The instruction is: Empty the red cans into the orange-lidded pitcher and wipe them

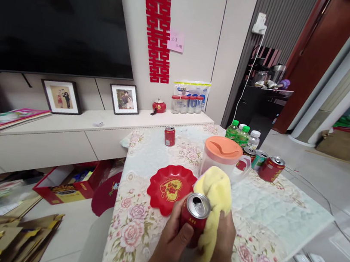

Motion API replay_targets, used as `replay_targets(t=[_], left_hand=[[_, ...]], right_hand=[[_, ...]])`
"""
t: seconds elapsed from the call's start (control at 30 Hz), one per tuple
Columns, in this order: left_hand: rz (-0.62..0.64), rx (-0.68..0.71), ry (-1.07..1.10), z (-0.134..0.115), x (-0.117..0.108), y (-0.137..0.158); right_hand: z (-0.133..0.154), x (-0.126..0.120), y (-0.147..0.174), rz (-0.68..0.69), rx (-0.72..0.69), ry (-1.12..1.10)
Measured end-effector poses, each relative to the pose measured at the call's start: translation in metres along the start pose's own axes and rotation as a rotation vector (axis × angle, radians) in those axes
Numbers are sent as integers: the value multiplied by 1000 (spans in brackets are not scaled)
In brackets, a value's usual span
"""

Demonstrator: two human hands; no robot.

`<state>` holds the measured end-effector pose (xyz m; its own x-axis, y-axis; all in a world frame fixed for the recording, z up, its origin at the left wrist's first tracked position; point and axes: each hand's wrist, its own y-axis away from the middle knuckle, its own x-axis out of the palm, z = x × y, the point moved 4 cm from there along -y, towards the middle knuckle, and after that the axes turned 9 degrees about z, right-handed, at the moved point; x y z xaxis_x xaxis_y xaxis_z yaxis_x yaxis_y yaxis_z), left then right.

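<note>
My left hand (176, 235) is wrapped round a red drink can (194, 220) with an opened silver top, held upright above the near part of the table. My right hand (225, 238) grips a yellow cloth (215, 193) that lies against the can's right side; its fingers are mostly behind the cloth. Just beyond my hands is a red scalloped plate (162, 188) with a gold print. Behind the cloth stands a clear pitcher (224, 153) with an orange lid.
Another red can (169, 136) stands near the table's far edge. To the right are green-capped bottles (242, 136), a green can (259, 160) and a larger red can (271, 168). A flowered tablecloth (134, 233) covers the table. Glass jars (183, 105) line the cabinet behind.
</note>
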<state>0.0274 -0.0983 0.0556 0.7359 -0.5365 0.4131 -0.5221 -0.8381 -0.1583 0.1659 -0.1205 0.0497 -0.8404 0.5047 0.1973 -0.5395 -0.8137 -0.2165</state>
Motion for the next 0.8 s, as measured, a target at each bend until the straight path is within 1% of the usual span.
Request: replay_targets(t=[0.07, 0.17, 0.23, 0.27, 0.37, 0.47, 0.53, 0.67, 0.73, 0.8], left_hand=[[-45, -19, 46, 2, -3, -2], [-141, -32, 82, 4, -9, -4], [-178, -52, 116, 2, -10, -5], [-168, -56, 130, 0, -8, -5], [-94, -30, 166, -9, 0, -5], [-71, -28, 237, -13, 6, -5], [-55, -49, 274, -13, 7, -6], [39, -108, 300, -11, 9, -7], [36, -128, 308, -11, 10, -5], [6, -116, 298, -11, 9, -3]], right_hand=[[3, 4, 8, 16, -129, 112], [10, 13, 19, 85, -341, 301], [13, 16, 22, 99, -425, 364], [13, 17, 22, 94, -435, 365], [12, 13, 17, 94, -372, 282], [7, 6, 9, 109, -267, 174], [2, 2, 2, 140, -177, 96], [-8, -2, -7, 226, 12, -82], [-8, -2, -8, 222, 23, -87], [-4, -1, -5, 178, -33, -9]])
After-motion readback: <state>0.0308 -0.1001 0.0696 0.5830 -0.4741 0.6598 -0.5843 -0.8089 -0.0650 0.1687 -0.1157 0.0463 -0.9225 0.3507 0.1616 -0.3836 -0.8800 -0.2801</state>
